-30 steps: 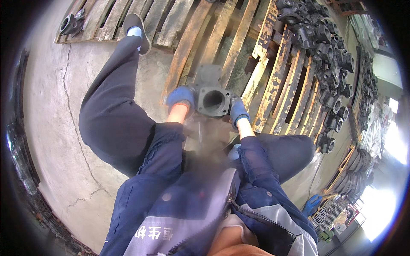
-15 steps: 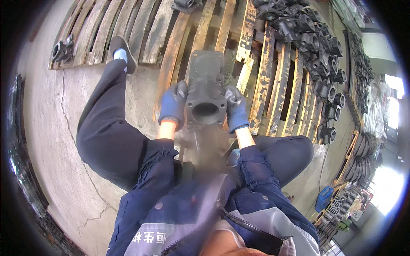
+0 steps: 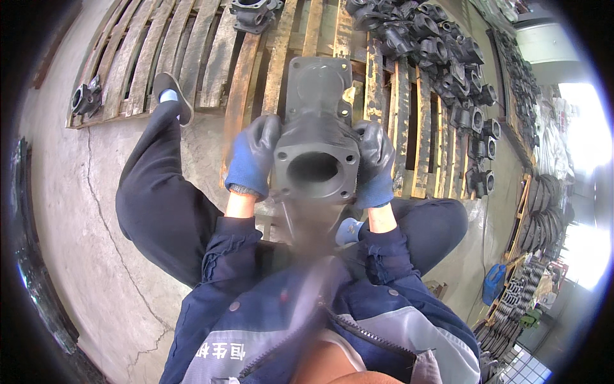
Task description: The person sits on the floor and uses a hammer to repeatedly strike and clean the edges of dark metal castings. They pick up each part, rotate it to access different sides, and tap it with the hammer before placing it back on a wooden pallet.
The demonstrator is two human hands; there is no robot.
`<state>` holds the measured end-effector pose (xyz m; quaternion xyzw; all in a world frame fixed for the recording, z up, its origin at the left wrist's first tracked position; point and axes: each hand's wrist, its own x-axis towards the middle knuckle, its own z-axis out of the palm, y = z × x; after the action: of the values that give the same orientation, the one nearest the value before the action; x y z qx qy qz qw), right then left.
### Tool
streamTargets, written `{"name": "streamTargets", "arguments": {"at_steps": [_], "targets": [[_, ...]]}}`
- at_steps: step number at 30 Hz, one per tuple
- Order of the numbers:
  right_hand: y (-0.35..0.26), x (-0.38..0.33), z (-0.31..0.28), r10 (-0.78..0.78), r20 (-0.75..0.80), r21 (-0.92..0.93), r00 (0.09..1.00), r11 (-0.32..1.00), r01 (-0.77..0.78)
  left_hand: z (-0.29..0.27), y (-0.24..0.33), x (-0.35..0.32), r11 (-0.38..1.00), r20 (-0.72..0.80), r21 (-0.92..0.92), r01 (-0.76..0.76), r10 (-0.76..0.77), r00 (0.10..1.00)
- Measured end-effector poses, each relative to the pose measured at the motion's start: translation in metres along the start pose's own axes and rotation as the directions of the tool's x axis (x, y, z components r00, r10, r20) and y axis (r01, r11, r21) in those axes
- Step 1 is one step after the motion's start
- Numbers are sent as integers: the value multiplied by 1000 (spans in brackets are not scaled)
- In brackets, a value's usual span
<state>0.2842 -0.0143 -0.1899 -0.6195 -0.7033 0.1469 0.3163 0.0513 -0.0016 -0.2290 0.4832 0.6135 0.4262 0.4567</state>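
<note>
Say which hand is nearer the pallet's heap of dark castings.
Right. The right hand, at the right of the held casting, has the heap up and rightward; the left hand, across the casting, is farther.

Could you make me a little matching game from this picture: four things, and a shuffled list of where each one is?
Things
1. flanged casting
2. left hand
3. right hand
4. pile of dark castings

Places
A. at the flanged casting's right side, gloved
B. heaped over wooden slats toward the upper right
C. between the two hands
D. at the flanged casting's left side, gloved

Pairs: 1-C, 2-D, 3-A, 4-B
</note>
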Motion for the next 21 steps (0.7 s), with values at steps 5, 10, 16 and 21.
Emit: {"name": "streamTargets", "arguments": {"at_steps": [5, 10, 16, 21], "targets": [[-7, 4, -15, -77, -132, 69, 988, 994, 86, 9, -5, -3, 994, 17, -94, -54, 56, 998], [16, -1, -10, 298, -4, 561, 955, 791, -244, 10, 7, -18, 988, 27, -48, -149, 150, 988], [51, -8, -4, 357, 64, 769, 932, 578, -274, 6, 24, -27, 935, -3, 78, -347, 348, 937], [63, -12, 1, 476, 94, 804, 875, 482, -349, 4, 42, -37, 920, -13, 177, -350, 358, 934]]}}
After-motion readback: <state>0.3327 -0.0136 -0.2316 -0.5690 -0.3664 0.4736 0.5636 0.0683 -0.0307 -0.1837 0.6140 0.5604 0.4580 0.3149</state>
